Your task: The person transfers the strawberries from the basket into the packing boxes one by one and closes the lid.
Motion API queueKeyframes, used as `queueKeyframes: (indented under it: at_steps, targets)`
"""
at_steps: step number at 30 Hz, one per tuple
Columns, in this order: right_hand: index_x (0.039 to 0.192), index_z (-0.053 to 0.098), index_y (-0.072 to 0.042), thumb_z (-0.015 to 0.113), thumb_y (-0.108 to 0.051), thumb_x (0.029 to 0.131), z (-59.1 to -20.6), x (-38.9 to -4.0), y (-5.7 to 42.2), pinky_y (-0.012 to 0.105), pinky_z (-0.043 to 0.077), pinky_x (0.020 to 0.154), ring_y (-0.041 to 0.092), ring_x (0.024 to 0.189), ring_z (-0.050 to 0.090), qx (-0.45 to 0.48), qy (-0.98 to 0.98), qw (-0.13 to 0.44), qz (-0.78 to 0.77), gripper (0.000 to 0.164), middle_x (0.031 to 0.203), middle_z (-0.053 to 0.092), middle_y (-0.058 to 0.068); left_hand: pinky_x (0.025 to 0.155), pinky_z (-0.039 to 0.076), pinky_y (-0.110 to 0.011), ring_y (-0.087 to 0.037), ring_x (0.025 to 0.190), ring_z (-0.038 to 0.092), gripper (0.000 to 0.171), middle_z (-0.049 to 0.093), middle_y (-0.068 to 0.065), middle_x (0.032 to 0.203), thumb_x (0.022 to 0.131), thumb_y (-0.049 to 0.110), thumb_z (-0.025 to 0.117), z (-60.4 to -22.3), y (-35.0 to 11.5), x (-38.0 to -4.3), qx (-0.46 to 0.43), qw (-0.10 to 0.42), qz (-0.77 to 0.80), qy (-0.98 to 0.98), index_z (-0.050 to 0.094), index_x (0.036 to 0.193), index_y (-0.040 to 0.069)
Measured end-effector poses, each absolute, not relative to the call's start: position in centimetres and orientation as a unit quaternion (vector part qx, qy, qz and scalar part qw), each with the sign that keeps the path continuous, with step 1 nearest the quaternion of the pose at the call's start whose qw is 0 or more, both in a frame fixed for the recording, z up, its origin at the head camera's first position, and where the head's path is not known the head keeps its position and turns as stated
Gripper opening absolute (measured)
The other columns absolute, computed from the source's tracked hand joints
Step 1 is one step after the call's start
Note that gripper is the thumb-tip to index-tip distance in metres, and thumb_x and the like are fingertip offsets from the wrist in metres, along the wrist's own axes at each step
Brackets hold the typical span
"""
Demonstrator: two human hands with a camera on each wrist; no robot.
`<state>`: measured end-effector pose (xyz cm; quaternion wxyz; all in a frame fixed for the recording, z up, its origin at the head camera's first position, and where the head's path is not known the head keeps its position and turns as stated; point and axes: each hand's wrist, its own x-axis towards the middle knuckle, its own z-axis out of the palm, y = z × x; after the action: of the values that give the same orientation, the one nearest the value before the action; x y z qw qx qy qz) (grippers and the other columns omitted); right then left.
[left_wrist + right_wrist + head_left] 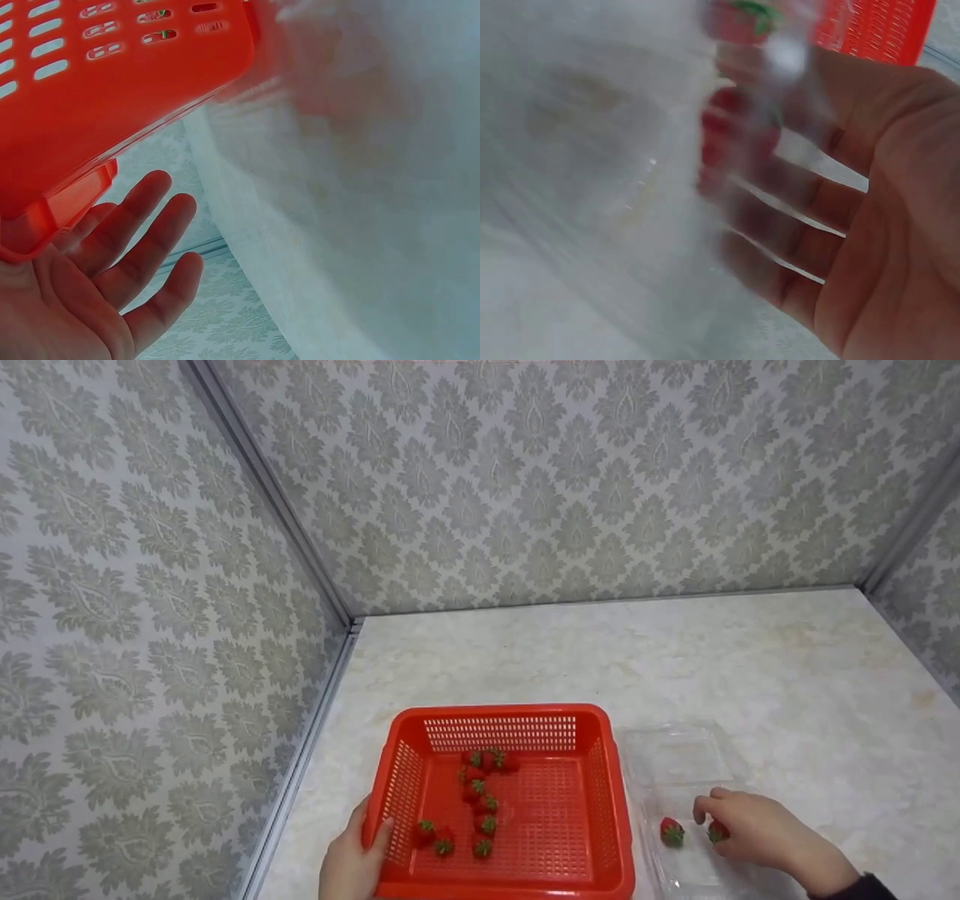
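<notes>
A red plastic basket (617, 810) with slotted walls stands at the front of the table, strawberries (486, 804) scattered over its floor. At its left rim my left hand (352, 861) grips the edge, thumb over the inside, the other fingers (146, 251) spread outside beneath the rim. To the basket's right lies an open clear plastic box (679, 757) with two strawberries in its near half. My right hand (757, 829) reaches into that half, thumb and fingers around one strawberry (739, 135). The other strawberry (672, 832) lies just left of it. Clear plastic partly blurs the right fingertips.
The pale marbled table (570, 656) extends behind the basket and the box. Patterned panels (487, 495) close off the back and both sides, with a grey metal strip (300, 780) along the left edge.
</notes>
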<state>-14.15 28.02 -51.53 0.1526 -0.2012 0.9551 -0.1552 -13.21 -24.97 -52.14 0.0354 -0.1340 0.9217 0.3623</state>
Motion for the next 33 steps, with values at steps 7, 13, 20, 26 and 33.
queueKeyframes:
  at_steps: [7, 13, 20, 26, 33]
  targets:
    - [0.086, 0.061, -0.021, 0.075, -0.008, 0.066, -53.3, -13.8, 28.1, 0.032, 0.040, 0.055, 0.009, 0.060, 0.043, -0.166, 0.962, 0.165, -0.141, 0.028, 0.073, 0.045, -0.010, 0.060, 0.052, -0.039, -0.017, 0.071, 0.064, 0.068, 0.065, -0.013, 0.098, 0.090, 0.048, 0.056, -52.4, -24.9, -13.1, -0.129, 0.027, 0.365, 0.922, 0.035, 0.141, 0.009]
    - [0.088, 0.060, -0.022, 0.073, -0.008, 0.065, -53.8, -13.5, 28.4, 0.030, 0.037, 0.053, 0.006, 0.060, 0.042, -0.189, 0.959, 0.154, -0.141, 0.029, 0.075, 0.043, -0.011, 0.060, 0.050, -0.039, -0.017, 0.071, 0.063, 0.066, 0.066, -0.013, 0.096, 0.090, 0.048, 0.055, -52.3, -25.0, -13.0, -0.123, 0.010, 0.343, 0.931, 0.037, 0.140, 0.008]
    - [0.090, 0.061, -0.022, 0.074, -0.008, 0.067, -53.6, -13.3, 28.3, 0.031, 0.036, 0.052, 0.008, 0.059, 0.041, -0.180, 0.960, 0.157, -0.146, 0.030, 0.075, 0.044, -0.010, 0.061, 0.050, -0.039, -0.016, 0.071, 0.063, 0.066, 0.066, -0.012, 0.098, 0.090, 0.047, 0.055, -52.3, -25.0, -13.1, -0.128, 0.021, 0.349, 0.928, 0.037, 0.141, 0.009]
    - [0.093, 0.062, -0.021, 0.073, -0.010, 0.068, -53.5, -13.1, 28.3, 0.030, 0.037, 0.052, 0.006, 0.060, 0.043, -0.189, 0.957, 0.158, -0.153, 0.029, 0.076, 0.045, -0.012, 0.061, 0.051, -0.039, -0.016, 0.071, 0.063, 0.067, 0.065, -0.012, 0.097, 0.090, 0.047, 0.055, -52.3, -25.1, -13.1, -0.126, 0.030, 0.353, 0.927, 0.036, 0.141, 0.008]
    - [0.095, 0.063, -0.021, 0.073, -0.007, 0.070, -52.6, -13.2, 28.3, 0.032, 0.040, 0.055, 0.005, 0.061, 0.045, -0.181, 0.960, 0.152, -0.151, 0.030, 0.077, 0.049, -0.013, 0.058, 0.051, -0.037, -0.016, 0.069, 0.063, 0.064, 0.065, -0.012, 0.097, 0.090, 0.044, 0.057, -52.2, -24.8, -13.1, -0.123, 0.021, 0.359, 0.925, 0.037, 0.140, 0.008]
